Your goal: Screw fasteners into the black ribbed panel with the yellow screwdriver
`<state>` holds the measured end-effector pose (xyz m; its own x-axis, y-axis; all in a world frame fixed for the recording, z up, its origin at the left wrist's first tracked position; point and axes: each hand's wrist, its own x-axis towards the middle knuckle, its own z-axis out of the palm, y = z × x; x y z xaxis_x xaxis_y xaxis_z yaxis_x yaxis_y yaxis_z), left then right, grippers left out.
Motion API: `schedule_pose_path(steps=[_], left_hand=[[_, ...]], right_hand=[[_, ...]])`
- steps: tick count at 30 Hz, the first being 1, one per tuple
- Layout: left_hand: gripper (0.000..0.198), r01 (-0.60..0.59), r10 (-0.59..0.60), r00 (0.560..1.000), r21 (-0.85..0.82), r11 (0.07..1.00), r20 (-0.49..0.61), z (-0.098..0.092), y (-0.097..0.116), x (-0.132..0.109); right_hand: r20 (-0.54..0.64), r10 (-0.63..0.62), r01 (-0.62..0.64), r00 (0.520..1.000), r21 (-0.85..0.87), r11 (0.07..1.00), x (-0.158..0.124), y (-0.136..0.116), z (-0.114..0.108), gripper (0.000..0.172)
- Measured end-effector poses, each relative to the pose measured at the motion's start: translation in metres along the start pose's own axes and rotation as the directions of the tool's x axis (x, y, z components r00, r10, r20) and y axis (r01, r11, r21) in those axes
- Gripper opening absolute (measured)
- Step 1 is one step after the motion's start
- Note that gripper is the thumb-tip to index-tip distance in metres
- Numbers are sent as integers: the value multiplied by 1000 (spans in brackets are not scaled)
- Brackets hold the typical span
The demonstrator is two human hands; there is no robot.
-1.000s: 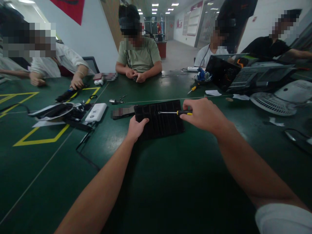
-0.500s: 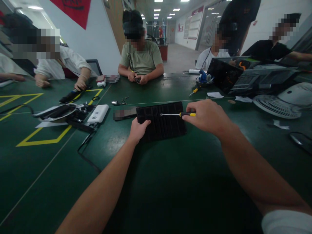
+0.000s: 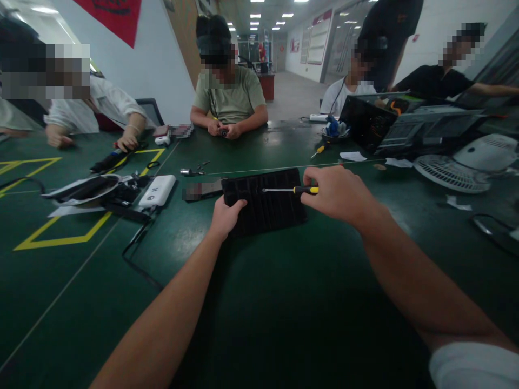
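My left hand (image 3: 227, 217) grips the left edge of a black, ribbed, flat rectangular panel (image 3: 275, 208), thumb on top of it. The panel is held tilted over the green table; its exact kind I cannot make out. In my right hand (image 3: 338, 192) is a screwdriver (image 3: 299, 189) with a yellow and black handle, the fingers closed round it. Its shaft lies level across the panel, and its tip is over the panel's upper middle. Whether the tip touches the panel I cannot tell. Just left of the panel lies a dark, partly blurred flat object (image 3: 200, 190).
At left are a white power bank (image 3: 158, 190) with a cable and a headset-like device (image 3: 93, 192). Small metal parts (image 3: 187, 172) lie beyond the panel. Another screwdriver (image 3: 320, 150), an opened computer case (image 3: 430, 127) and a white fan (image 3: 454, 170) are at right. Several people sit around the table.
The whole view has shifted slightly, so everything appears a little further left. My hands, the panel and the screwdriver keep nearly the same positions relative to each other.
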<state>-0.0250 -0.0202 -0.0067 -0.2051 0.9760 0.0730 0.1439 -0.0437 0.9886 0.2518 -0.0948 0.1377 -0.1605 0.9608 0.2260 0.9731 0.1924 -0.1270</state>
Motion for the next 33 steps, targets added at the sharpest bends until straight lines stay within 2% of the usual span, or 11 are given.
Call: schedule_pose_path(steps=[11,27,33], left_hand=[[30,-21,21,1000,3,1000,2,0,-1,-1],[33,-23,23,1000,2,1000,15,0,1,-2],[34,-10,10,1000,-15,1000,18,1,0,-3]], right_hand=[[-22,-17,17,1000,7,1000,-1,0,-1,15],[-38,-6,5,999,-20,1000,-1,1,-2,22],[-44,-38,37,998,-24,999,-1,1,-1,28]])
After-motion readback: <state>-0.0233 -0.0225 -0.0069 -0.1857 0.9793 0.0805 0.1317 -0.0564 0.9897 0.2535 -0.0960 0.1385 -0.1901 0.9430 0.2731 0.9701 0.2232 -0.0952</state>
